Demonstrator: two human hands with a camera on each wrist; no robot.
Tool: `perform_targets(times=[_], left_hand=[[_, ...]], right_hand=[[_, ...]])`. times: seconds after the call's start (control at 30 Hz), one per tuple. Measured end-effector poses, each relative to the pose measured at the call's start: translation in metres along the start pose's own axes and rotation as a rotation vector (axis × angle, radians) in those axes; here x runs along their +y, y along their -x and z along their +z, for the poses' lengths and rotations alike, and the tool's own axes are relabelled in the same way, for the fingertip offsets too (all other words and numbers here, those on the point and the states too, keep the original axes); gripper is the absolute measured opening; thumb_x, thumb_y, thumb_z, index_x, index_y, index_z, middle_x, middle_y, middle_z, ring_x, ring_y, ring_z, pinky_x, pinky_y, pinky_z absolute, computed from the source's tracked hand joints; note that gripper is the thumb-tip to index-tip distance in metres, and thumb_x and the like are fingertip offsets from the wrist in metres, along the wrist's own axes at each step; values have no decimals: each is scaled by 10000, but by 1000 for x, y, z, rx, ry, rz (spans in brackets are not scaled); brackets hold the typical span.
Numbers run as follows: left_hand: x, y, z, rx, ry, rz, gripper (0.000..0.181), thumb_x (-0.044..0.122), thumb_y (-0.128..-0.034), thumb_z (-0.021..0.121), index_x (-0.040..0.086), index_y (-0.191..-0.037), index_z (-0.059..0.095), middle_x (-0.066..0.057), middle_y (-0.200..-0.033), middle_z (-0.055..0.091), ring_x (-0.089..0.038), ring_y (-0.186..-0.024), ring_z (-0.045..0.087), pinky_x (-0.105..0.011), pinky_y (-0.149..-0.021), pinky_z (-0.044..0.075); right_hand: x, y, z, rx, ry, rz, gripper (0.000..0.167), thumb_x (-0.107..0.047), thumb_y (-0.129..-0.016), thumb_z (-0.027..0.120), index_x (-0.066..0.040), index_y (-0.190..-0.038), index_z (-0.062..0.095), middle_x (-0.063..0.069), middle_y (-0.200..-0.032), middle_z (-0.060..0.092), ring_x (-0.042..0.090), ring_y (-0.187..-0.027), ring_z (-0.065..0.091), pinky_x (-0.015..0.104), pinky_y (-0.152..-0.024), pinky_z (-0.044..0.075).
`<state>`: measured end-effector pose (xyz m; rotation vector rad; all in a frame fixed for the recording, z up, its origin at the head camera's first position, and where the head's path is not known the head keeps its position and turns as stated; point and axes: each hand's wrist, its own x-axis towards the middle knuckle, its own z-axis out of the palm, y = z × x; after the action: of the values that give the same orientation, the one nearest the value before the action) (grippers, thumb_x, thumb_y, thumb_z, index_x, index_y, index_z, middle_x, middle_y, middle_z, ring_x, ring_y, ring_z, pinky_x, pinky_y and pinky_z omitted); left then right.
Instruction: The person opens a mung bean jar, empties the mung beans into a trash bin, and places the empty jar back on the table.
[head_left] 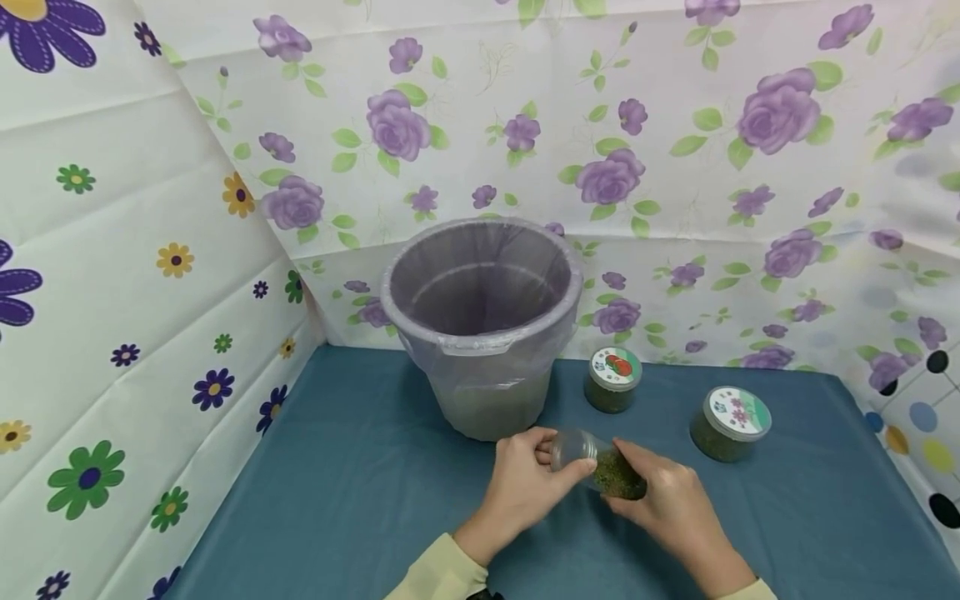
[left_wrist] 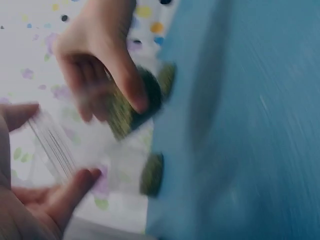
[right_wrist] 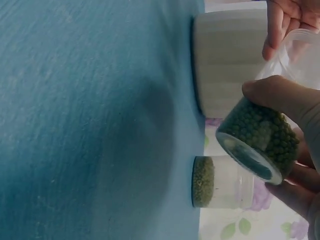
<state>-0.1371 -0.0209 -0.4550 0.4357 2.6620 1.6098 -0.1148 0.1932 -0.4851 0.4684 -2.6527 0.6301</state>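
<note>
A clear plastic jar with small green granules is tilted between both hands over the blue table. My right hand grips the filled end, thumb on one side and fingers on the other; the granules look like beans in the right wrist view. My left hand pinches the clear end with its thumb and fingers. Screw ridges show between the left fingertips in the left wrist view. Blur there hides whether the clear end is a separate piece.
A grey bin with a clear plastic liner stands behind the left hand. Behind the right hand are two lidded jars of green granules, one with a red-fruit lid, the other with a flower lid. Flowered sheets hang behind and at the sides.
</note>
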Motion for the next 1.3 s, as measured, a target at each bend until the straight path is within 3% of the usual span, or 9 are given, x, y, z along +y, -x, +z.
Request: perform_targets(times=[0.1, 0.2, 0.4, 0.5, 0.67, 0.83, 1.0, 1.3], left_hand=[[4, -2, -2, -17, 16, -79, 712, 655, -696, 679, 90, -1127, 641, -29, -901, 691, -25, -714, 639, -197, -606, 524], [3, -4, -9, -98, 14, -98, 659, 646, -674, 704, 174, -1127, 633, 18, -998, 671, -54, -817, 643, -211, -657, 529], [-7, -8, -25, -267, 60, 22, 703, 528, -705, 750, 362, -1324, 463, 62, -1286, 556, -96, -1051, 609, -219, -800, 533], [-9, -9, -31, -303, 61, 97, 733, 498, -718, 754, 405, -1355, 403, 59, -1325, 538, -98, -1092, 595, -210, -811, 529], [-11, -10, -34, -352, 90, 130, 727, 431, -726, 774, 401, -1354, 410, 70, -1346, 520, -117, -1118, 579, -204, -801, 532], [-13, -9, -32, -356, 81, 132, 690, 414, -729, 776, 368, -1336, 452, 84, -1315, 525, -103, -1079, 589, -189, -775, 534], [-17, -9, -31, -345, 101, 124, 673, 429, -698, 795, 340, -1299, 503, 70, -1256, 565, -86, -1037, 613, -257, -806, 547], [-19, -5, -26, -274, 123, 155, 700, 451, -663, 811, 191, -1269, 575, 18, -1204, 620, -64, -943, 672, -217, -792, 540]], right_hand=[[0, -2, -2, -44, -17, 36, 779, -344, -548, 891, -142, -1245, 607, 78, -1115, 690, 212, -906, 690, 328, -724, 560], [1, -3, -4, -85, -45, 64, 775, -347, -552, 889, -147, -1246, 606, 70, -1120, 687, 208, -920, 685, 321, -732, 558], [5, -5, -9, -104, -87, 64, 776, -340, -561, 886, -138, -1252, 596, 63, -1152, 671, 218, -975, 673, 306, -767, 555], [5, -6, -10, -122, -100, 56, 771, -342, -561, 886, -147, -1250, 599, 44, -1157, 666, 216, -1000, 663, 314, -786, 551], [3, -7, -11, -149, -126, 55, 770, -323, -558, 891, -130, -1247, 605, 39, -1162, 665, 220, -1011, 658, 314, -788, 549], [0, -7, -11, -148, -139, 53, 759, -313, -555, 892, -142, -1239, 611, 25, -1157, 667, 204, -1004, 659, 294, -784, 547], [0, -7, -10, -150, -115, 50, 752, -307, -547, 896, -180, -1232, 614, 8, -1162, 665, 195, -1010, 657, 297, -798, 544], [0, -5, -9, -132, -87, 48, 781, -294, -526, 902, -203, -1244, 609, 10, -1183, 661, 206, -1021, 658, 312, -820, 542]])
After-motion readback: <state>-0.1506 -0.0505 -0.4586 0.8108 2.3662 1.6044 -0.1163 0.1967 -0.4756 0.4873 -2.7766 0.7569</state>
